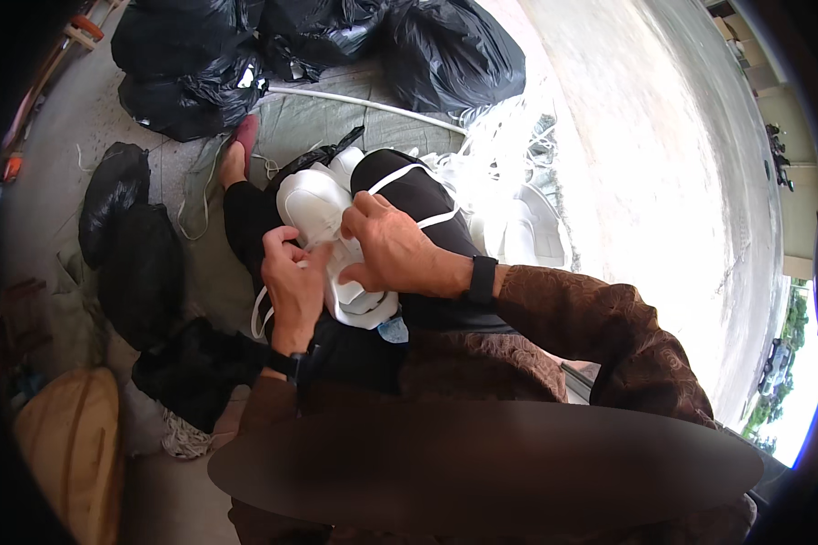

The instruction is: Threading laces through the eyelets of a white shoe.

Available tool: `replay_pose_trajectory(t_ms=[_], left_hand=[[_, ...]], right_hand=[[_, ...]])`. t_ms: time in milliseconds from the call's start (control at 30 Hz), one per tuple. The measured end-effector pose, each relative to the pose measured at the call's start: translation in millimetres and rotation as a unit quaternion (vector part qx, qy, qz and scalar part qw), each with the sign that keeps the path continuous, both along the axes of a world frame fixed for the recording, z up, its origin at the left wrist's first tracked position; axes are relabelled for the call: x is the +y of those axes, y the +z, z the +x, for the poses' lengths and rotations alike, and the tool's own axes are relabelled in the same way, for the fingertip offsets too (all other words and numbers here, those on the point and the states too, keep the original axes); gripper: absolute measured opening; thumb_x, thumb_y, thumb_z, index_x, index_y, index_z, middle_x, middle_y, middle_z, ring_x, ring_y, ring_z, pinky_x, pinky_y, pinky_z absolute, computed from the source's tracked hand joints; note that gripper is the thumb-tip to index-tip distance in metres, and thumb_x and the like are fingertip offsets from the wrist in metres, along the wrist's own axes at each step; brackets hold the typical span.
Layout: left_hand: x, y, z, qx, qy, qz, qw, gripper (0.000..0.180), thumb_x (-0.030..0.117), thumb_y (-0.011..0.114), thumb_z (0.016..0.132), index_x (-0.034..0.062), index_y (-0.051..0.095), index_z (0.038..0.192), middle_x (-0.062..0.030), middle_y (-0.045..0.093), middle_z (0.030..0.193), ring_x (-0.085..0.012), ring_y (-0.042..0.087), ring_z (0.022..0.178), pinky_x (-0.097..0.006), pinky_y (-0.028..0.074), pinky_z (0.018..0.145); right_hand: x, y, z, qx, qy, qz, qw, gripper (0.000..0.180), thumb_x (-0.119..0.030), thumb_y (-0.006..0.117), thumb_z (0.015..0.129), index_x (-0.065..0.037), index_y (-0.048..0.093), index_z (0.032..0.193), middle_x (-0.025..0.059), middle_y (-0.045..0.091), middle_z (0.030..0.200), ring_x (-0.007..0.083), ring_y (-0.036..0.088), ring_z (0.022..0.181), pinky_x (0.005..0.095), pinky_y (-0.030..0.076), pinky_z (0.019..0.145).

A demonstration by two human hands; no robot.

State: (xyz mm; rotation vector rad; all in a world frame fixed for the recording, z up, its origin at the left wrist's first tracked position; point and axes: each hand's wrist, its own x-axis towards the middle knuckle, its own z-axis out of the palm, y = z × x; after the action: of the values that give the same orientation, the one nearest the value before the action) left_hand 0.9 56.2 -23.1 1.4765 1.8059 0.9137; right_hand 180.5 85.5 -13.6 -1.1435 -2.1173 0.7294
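A white shoe (pixel 313 200) lies across my lap, its toe pointing away from me and its opening near my body. My left hand (pixel 295 286) is closed at the shoe's left side, thumb against the lacing area. From the right, my right hand (pixel 393 247) reaches over the shoe, its fingers curled and pinched at the lacing. A white shoelace (pixel 441 218) loops from there over my dark-clad right knee. Another length of lace hangs beside my left hand. My fingers hide most of the eyelets and the exact grip on the lace.
More white shoes (pixel 523 227) and a tangle of white laces (pixel 509 136) lie to my right. Several black plastic bags (pixel 454 54) stand ahead, with dark bags (pixel 141 272) at left. A white rod (pixel 364 103) crosses the ground sheet. A wooden piece (pixel 68 445) sits lower left.
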Motion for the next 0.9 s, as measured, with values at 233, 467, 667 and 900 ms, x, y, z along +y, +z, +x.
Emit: replay_pose_trajectory(t_ms=[233,467,667,900], left_hand=[[-21,29,-14,0.164,-0.114,0.077,0.977,0.061,-0.005,0.067,0.071,0.0034,0.044,0.128,-0.0175,0.066,0.089,-0.0343,0.067,0.081,-0.041,0.054,0.074],[-26,17,-18,0.293,-0.273,0.111,0.909,0.047,-0.004,0.062,0.074,-0.001,0.047,0.119,-0.018,0.064,0.086,-0.0369,0.064,0.084,-0.044,0.052,0.075],[-41,57,-7,0.215,-0.064,0.238,0.945,0.044,-0.004,0.067,0.071,0.0007,0.051,0.112,-0.0175,0.063,0.091,-0.034,0.063,0.079,-0.041,0.051,0.071],[-104,42,24,-0.72,0.11,-0.355,0.586,0.027,0.014,0.06,0.099,0.0068,0.052,0.123,-0.0165,0.064,0.108,-0.0216,0.063,0.096,-0.036,0.053,0.081]], right_hand=[[18,23,12,-0.114,0.059,-0.011,0.992,0.035,0.0,0.071,0.061,0.001,0.058,0.093,0.0176,0.064,0.085,0.0374,0.066,0.082,0.0445,0.055,0.072],[8,18,2,-0.23,0.155,0.083,0.957,0.025,0.0,0.068,0.068,-0.002,0.062,0.092,0.0125,0.061,0.091,0.0341,0.064,0.087,0.0427,0.054,0.072],[-9,45,-9,-0.051,0.169,0.043,0.983,0.026,0.002,0.067,0.065,-0.012,0.069,0.087,0.0102,0.058,0.106,0.0319,0.054,0.1,0.0417,0.045,0.084],[-11,49,2,-0.075,0.104,-0.013,0.992,0.025,0.003,0.067,0.073,-0.009,0.069,0.094,0.0114,0.062,0.082,0.0315,0.065,0.078,0.0408,0.053,0.065]])
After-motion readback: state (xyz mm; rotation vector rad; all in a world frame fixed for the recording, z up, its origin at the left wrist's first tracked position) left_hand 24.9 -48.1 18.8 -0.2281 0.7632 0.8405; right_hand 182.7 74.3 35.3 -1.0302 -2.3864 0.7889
